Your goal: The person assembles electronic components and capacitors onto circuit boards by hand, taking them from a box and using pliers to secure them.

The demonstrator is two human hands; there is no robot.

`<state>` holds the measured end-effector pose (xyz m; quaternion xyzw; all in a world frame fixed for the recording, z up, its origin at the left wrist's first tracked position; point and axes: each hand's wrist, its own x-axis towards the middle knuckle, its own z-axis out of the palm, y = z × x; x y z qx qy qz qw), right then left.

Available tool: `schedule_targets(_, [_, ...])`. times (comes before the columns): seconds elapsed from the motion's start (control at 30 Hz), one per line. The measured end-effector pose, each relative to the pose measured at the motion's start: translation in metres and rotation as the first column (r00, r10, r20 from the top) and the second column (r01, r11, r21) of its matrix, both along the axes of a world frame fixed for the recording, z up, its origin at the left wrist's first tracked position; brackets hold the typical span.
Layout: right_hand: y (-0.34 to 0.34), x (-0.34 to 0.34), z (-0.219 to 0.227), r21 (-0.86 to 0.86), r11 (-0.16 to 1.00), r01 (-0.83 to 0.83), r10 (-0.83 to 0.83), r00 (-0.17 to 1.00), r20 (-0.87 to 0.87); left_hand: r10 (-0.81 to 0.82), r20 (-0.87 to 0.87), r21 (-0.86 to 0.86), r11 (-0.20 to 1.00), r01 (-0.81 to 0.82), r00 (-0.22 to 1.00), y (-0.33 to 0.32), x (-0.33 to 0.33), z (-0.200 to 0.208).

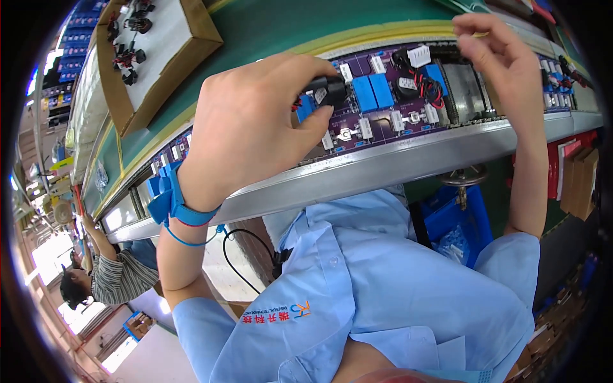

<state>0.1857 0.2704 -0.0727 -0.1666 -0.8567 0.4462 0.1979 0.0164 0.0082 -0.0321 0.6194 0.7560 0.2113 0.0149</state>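
Note:
My left hand (249, 118) reaches over a purple circuit board (383, 116) on the metal rail line. Its thumb and fingers close round a black rounded component (328, 91) with a pale label, and red wire shows beside it. A similar black component (407, 86) sits on the board to the right, its twisted red and black wires (429, 89) lying loose. Blue block parts (373, 93) stand between the two. Raised above the right end of the board, my right hand (501, 54) has loosely bent fingers, thumb and fingertips slightly apart, with nothing visible between them.
A cardboard box (204, 41) with several black wired parts stands at the far left on the green bench (268, 29). A metal rail (383, 155) runs along the near side. Below it is a blue bin (476, 220). My left wrist wears a corded blue strap (191, 216). Another person (124, 274) is at the left.

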Motion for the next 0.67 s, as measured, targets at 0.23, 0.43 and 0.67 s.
schedule_targets(0.23, [-0.001, 0.01, -0.033, -0.211, 0.955, -0.21, 0.249, 0.952, 0.18, -0.128, -0.197, -0.301, 0.952, 0.065, 0.972, 0.019, 0.001, 0.001])
schedule_targets(0.43, [-0.02, -0.001, 0.001, -0.119, 0.993, 0.027, 0.023, 0.918, 0.395, -0.225, -0.235, -0.351, 0.927, 0.133, 0.946, 0.036, 0.008, 0.006])
schedule_targets(0.67, [-0.034, -0.018, 0.006, -0.063, 0.998, 0.018, 0.007, 0.927, 0.375, -0.297, -0.321, -0.502, 0.859, 0.104, 0.899, 0.04, 0.014, 0.013])
